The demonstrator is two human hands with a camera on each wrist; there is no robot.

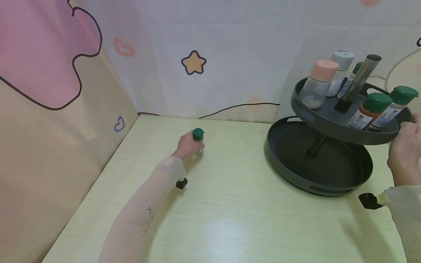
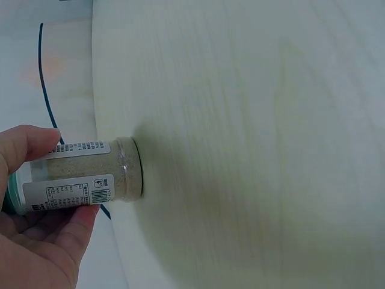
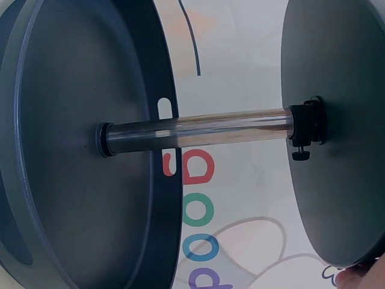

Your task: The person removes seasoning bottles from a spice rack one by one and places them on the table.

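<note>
My left hand [image 1: 188, 145] holds a small spice jar [image 1: 198, 135] with a green cap, upright at the table surface. In the left wrist view, thumb and fingers pinch the clear jar [image 2: 75, 177], which has white printed labels and pale powder inside. On the right side, my right hand [image 1: 407, 151] grips the rim of the upper tray [image 1: 329, 126] of a dark two-tier rack. Only a bit of that hand [image 3: 355, 277] appears in the right wrist view. Below is the bare lower tray [image 1: 343, 160], joined by a clear post [image 3: 234, 127] with a black clamp.
On the upper tray stand a pink-capped bottle [image 1: 317, 86], a white-capped bottle [image 1: 342, 60] and several green-capped jars [image 1: 371, 109]. The post's dark-topped end [image 1: 361, 78] rises among them. A printed cloth wall [image 1: 230, 65] borders the pale table [image 1: 236, 204] behind and on the left.
</note>
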